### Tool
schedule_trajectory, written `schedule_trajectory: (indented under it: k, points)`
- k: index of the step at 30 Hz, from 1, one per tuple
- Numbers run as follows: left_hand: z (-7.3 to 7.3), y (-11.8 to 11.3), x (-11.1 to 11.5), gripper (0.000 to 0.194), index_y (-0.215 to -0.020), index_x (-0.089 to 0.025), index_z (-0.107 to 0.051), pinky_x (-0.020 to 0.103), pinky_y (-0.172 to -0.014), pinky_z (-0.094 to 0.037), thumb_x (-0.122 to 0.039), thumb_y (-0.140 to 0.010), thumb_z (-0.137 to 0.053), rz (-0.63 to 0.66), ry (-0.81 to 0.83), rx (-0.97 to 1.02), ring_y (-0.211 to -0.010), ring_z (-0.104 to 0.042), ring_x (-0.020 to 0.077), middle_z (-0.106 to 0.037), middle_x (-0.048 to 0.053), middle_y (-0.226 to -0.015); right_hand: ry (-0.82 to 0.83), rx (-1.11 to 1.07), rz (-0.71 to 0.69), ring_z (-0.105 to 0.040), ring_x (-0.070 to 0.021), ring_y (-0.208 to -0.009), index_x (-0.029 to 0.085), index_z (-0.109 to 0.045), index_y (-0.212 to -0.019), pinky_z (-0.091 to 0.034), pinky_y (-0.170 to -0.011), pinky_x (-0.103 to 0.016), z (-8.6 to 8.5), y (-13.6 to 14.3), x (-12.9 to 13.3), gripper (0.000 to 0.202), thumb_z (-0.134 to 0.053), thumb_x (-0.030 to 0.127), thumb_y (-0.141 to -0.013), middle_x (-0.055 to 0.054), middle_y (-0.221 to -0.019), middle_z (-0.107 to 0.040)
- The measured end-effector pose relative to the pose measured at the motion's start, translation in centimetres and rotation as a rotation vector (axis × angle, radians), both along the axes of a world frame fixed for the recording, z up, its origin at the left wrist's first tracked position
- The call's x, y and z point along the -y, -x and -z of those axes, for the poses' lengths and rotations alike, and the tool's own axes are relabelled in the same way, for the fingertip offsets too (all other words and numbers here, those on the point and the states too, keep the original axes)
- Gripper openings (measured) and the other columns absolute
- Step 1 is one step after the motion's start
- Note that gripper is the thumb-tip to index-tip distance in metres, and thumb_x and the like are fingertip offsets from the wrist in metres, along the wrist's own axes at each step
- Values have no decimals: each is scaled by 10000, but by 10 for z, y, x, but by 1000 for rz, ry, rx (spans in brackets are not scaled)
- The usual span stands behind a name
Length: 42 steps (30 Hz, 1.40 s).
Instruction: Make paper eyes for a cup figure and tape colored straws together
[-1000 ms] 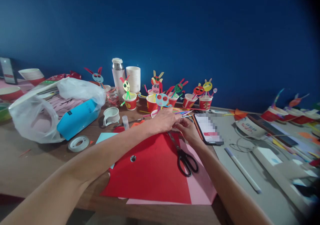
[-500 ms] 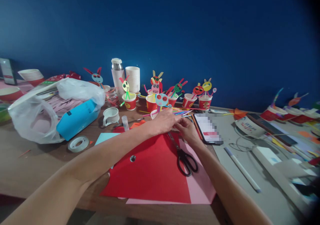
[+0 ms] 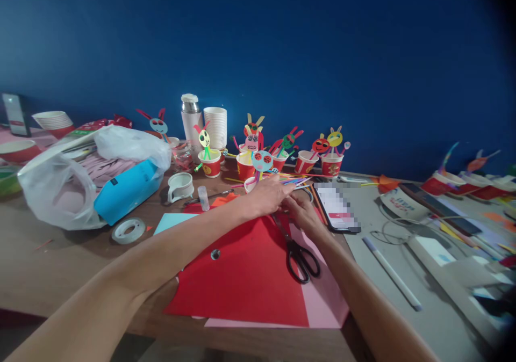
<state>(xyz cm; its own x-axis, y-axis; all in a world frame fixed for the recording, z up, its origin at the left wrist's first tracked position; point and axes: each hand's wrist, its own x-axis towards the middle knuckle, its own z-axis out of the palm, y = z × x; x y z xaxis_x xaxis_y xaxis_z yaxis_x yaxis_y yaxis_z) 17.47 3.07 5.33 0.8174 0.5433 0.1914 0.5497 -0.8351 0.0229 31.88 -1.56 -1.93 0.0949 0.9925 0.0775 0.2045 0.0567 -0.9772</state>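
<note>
Little has changed in the last half second: the left hand (image 3: 268, 196) and right hand (image 3: 302, 210) remain together over the far edge of the red rectangular paper sheet (image 3: 242, 287), which suggests close fingerwork continuing in one spot. The fingers of both are bent and meet; whether they pinch anything cannot be told. Thin multicoloured craft stems (image 3: 291, 180) lie just beyond the sheet, beside the hands.

Black-handled metal scissors (image 3: 295, 248) lie on the sheet's right side, blades towards the hands, handles reaching over the pink paper sheet (image 3: 324, 303). The dark-edged flat phone (image 3: 332, 207), beyond the sheet's right side, hems in the right hand. More room appears nearer the person, above the red sheet.
</note>
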Motion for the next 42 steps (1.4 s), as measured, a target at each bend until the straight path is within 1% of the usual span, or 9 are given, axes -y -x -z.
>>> schedule_trajectory:
  k: [4, 8, 12, 18, 28, 31, 35, 39, 42]
  points:
    - [4, -2, -1, 489, -1205, -235, -457, 284, -648, -431, -310, -741, -590, -3, -5, 11, -810, -555, 223, -509, 107, -970, -5, 59, 7, -613, -181, -672, 196, -626, -868, -438, -546, -244, 3, 1, -1, 367, -502, 530, -779, -17, -709, -670]
    - [5, -2, -2, 529, -1231, -222, -433, 290, -659, -432, -305, -735, -597, -2, -10, 16, -865, -545, 244, -528, 111, -950, -62, 115, 20, -575, -159, -590, 200, -629, -792, -407, -515, -235, 5, 0, -2, 349, -501, 524, -775, -8, -665, -654]
    - [2, -1, 2, 526, -1257, -236, -415, 293, -655, -430, -304, -760, -572, 0, 8, 25, -866, -544, 244, -526, 108, -964, -118, 156, 39, -534, -147, -555, 194, -603, -715, -383, -497, -232, 6, -1, -3, 326, -510, 502, -770, -7, -643, -630]
    - [-1, 0, 5, 510, -1258, -239, -421, 291, -669, -427, -311, -773, -561, -23, 14, 18, -856, -538, 230, -523, 105, -955, -152, 175, 58, -511, -147, -560, 189, -577, -695, -371, -498, -233, 7, 0, -4, 331, -517, 508, -761, -9, -615, -597]
    - [7, -2, 0, 504, -1215, -218, -459, 295, -674, -436, -323, -742, -595, -9, -23, 39, -843, -542, 228, -524, 110, -962, -113, 152, 62, -531, -137, -544, 194, -580, -705, -382, -493, -225, 2, 1, 1, 360, -476, 528, -791, -5, -634, -618]
    - [5, -1, 0, 492, -1213, -209, -461, 302, -706, -438, -289, -745, -589, 3, -12, 39, -873, -534, 232, -534, 107, -958, -115, 110, 47, -568, -156, -597, 198, -598, -724, -412, -514, -235, 2, 1, 0, 354, -501, 535, -771, -17, -671, -637]
    - [2, 1, 3, 510, -1255, -223, -421, 299, -688, -442, -241, -765, -559, -6, -3, 44, -863, -540, 226, -531, 115, -995, -124, 100, 30, -594, -189, -662, 197, -631, -745, -446, -551, -261, 1, 2, -1, 339, -575, 530, -713, -34, -709, -661]
    - [2, 1, 6, 550, -1281, -222, -395, 302, -720, -436, -203, -758, -566, 2, -1, 50, -904, -530, 231, -531, 114, -1019, -135, 117, 45, -594, -200, -663, 201, -641, -747, -453, -551, -273, 1, 2, -1, 339, -578, 532, -710, -35, -682, -659]
    - [1, 0, 6, 522, -1269, -223, -412, 297, -716, -433, -206, -767, -557, 10, -6, 54, -891, -533, 228, -542, 108, -991, -161, 136, 63, -584, -189, -647, 200, -640, -747, -446, -552, -268, 0, 1, 0, 328, -579, 520, -715, -29, -674, -654]
